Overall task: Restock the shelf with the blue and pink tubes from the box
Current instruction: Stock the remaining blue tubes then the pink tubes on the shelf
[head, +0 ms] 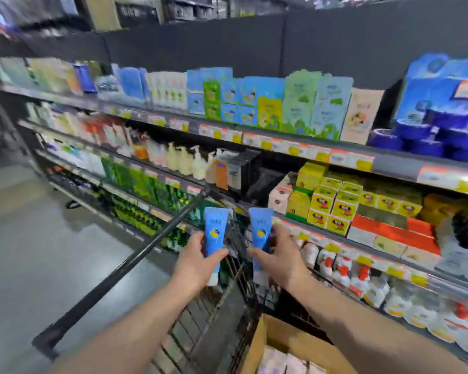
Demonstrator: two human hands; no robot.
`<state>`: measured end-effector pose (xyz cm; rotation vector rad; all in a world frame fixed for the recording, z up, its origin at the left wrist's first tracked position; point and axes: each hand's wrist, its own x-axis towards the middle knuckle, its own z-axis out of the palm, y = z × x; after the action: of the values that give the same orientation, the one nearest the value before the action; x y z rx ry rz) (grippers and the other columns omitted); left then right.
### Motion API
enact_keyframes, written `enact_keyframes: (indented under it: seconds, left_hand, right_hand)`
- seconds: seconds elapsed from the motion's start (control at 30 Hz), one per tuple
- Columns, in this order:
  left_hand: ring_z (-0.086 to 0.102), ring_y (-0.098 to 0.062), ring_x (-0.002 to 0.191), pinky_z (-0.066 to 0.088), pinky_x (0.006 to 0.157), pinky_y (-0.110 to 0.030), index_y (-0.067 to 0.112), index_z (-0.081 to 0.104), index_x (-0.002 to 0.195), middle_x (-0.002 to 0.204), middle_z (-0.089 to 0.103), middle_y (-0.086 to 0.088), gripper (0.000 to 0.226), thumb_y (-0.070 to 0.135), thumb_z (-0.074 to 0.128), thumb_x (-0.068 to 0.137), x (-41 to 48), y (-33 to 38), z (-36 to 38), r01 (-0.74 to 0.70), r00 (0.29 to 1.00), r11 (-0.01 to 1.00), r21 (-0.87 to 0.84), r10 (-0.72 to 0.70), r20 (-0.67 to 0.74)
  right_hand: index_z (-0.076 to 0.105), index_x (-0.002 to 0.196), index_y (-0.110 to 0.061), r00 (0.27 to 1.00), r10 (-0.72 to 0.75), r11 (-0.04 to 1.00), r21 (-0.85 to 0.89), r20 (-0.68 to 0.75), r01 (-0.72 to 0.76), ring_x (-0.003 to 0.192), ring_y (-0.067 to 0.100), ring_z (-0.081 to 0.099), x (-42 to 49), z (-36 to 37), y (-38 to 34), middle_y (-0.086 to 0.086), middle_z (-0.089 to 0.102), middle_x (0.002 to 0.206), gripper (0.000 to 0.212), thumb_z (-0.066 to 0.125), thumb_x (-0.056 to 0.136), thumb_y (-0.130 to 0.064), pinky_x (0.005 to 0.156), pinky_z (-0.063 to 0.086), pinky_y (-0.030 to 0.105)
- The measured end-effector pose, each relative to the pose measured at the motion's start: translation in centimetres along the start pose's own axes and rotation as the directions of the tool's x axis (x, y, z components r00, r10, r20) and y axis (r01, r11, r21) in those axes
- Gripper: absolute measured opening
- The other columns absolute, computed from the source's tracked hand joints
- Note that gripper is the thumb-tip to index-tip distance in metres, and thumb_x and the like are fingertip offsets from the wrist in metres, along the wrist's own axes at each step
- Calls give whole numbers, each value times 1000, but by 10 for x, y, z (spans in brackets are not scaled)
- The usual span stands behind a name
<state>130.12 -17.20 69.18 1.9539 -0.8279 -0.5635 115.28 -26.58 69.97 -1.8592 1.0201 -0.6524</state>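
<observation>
Shop shelving (389, 163) fills the upper and right parts of the frame in several tiers, with a grey floor at the left. Motion blur smears the upper left, and no price tag or pack label can be read. Yellow cartons (333, 203) sit right of centre, and pale pump bottles (184, 160) stand on the same tier to their left.

At lower centre the two hands are held apart, each clamped on its own tube. The left hand (197, 255) grips the left blue tube (215, 238) round its lower half, with the thumb across the front. The right hand (278, 260) holds the right blue tube (261, 230) the same way. Both tubes stand nearly upright, long axis vertical, flat crimped end up. The left tube's white cap points down below the fingers; the right tube's lower end is blurred and partly hidden by the hand. Both tubes are in the air in front of the shelving, above a black wire trolley (227, 306).

A cardboard box (270, 338) sits in the trolley at the bottom of the frame, cut off by the lower edge. Only the pale pink and lilac tops of its contents (287, 360) show, too blurred to identify.
</observation>
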Motion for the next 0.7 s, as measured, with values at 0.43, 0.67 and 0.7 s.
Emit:
enact_keyframes:
  seconds: [0.43, 0.67, 0.7]
  left_hand:
    - [64, -25, 94, 52, 86, -51, 20, 50, 110, 105, 65, -4, 53, 45, 70, 67, -1, -76, -320, -166, 964, 985, -39, 154, -219]
    - [63, -28, 91, 51, 85, -51, 15, 50, 112, 101, 64, -8, 44, 30, 73, 78, -4, -105, -426, -193, 938, 979, -61, 166, -303]
    - [63, -27, 90, 52, 84, -49, 15, 51, 111, 100, 64, -7, 42, 30, 73, 79, -2, -106, -435, -197, 933, 979, -55, 170, -316]
  right_hand:
    - [42, 107, -26, 979, -192, 979, 78, 63, 187, 92, 18, 61, -27, 224, -229, -3, 60, 101, 42, 74, 80, -23, 84, 53, 38]
    - [44, 118, -20, 958, -273, 960, 84, 93, 266, 84, 9, 59, -37, 306, -302, -3, 59, 102, 44, 71, 83, -19, 73, 51, 28]
    - [44, 116, -21, 953, -287, 956, 87, 95, 279, 79, 4, 58, -36, 313, -309, -7, 59, 98, 42, 70, 84, -18, 67, 49, 23]
